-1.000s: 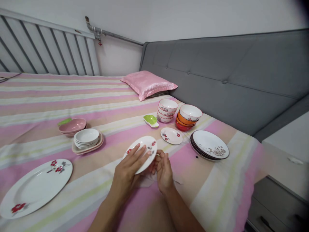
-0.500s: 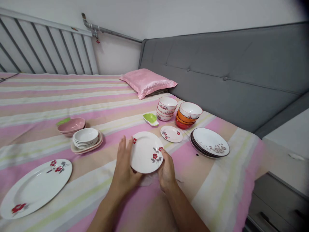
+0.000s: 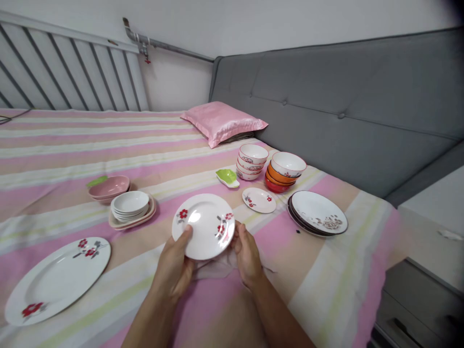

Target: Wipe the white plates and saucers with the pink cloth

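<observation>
A small round white plate [image 3: 201, 244] with red flowers and grey leaves is held tilted above the bed. My left hand [image 3: 174, 266] grips its left edge, thumb on the upper face and fingers underneath. At the plate's right rim, my right hand [image 3: 248, 253] is closed, its curled fingertips against the edge and partly hidden. Just beyond lies a smaller plate [image 3: 259, 200] with similar red flowers. To the left rests a large oval plate [image 3: 54, 285] in the same pattern. Below the held plate the fabric [image 3: 213, 270] looks creased.
Farther off stand a green leaf-shaped dish [image 3: 227, 178], white bowls [image 3: 251, 169], orange and red bowls [image 3: 281, 179] and dark-rimmed plates [image 3: 317, 210]. On the left are pink dishes [image 3: 112, 187] and small white bowls [image 3: 130, 203] on a tray [image 3: 152, 212]. A pillow [image 3: 224, 123] lies by the headboard [image 3: 326, 96].
The plate has moved left and turned, bringing both flower sprigs into view. My left thumb now presses its face where my fingers were spread. My right thumb has come off its face.
</observation>
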Demonstrator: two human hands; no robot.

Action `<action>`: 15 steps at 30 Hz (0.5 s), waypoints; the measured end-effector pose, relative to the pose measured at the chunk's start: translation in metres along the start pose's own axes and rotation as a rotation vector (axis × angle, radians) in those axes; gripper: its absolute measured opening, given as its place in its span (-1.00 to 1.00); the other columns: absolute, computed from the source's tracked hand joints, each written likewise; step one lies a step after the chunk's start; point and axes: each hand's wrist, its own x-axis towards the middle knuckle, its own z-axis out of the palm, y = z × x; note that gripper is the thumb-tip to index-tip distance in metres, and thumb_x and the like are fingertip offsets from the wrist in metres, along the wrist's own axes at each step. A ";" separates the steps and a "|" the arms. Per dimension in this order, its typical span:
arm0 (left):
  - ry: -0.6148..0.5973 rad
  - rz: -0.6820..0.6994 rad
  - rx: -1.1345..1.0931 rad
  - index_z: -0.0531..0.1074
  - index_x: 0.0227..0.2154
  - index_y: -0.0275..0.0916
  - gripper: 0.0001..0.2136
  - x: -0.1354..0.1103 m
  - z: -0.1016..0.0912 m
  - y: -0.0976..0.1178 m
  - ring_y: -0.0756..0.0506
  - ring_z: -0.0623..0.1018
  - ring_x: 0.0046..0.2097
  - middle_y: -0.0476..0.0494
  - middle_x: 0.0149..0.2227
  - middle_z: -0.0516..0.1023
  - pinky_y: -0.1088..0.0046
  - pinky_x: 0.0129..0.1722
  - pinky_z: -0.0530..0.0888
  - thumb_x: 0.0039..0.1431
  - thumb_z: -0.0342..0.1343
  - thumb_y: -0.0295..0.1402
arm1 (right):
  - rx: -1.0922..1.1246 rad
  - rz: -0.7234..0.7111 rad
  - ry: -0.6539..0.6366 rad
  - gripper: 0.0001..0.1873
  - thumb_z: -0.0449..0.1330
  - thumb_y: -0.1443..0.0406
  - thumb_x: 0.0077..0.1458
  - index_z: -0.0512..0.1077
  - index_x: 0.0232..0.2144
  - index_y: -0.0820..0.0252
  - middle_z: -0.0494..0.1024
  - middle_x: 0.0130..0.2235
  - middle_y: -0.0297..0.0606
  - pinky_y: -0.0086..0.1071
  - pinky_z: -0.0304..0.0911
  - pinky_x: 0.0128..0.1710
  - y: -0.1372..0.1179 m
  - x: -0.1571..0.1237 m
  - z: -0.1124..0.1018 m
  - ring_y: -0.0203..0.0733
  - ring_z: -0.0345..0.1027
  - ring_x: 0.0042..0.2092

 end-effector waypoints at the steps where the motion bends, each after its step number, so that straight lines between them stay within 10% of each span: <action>1: 0.061 0.077 -0.036 0.39 -0.05 -0.32 -0.71 0.002 0.000 0.001 -0.09 0.55 -0.13 -0.27 -0.14 0.55 0.44 -0.16 0.52 0.15 0.03 -0.54 | -0.098 -0.046 -0.018 -0.53 -0.07 0.06 0.20 0.34 -0.01 0.23 0.49 -0.05 -0.11 -0.22 0.27 -0.04 0.000 0.000 -0.001 -0.12 0.37 -0.03; 10: 0.248 0.343 -0.268 0.43 -0.08 -0.16 -0.72 0.015 -0.007 0.007 -0.02 0.46 0.01 -0.10 -0.04 0.51 0.49 -0.06 0.45 0.22 -0.04 -0.52 | -0.900 -0.326 -0.224 -0.16 0.28 0.15 -0.08 0.04 0.21 0.08 0.09 0.25 -0.12 -0.06 -0.04 0.19 0.005 -0.001 -0.001 0.01 -0.07 0.25; 15: 0.253 0.309 -0.287 0.43 -0.09 -0.18 -0.73 0.014 -0.004 0.002 -0.01 0.45 0.03 -0.10 -0.04 0.51 0.48 -0.04 0.43 0.24 -0.07 -0.53 | -1.042 -0.294 -0.403 -0.48 0.19 0.26 0.03 0.27 0.09 0.02 0.47 -0.02 -0.22 -0.17 0.18 0.01 0.000 0.000 0.005 -0.07 0.31 -0.01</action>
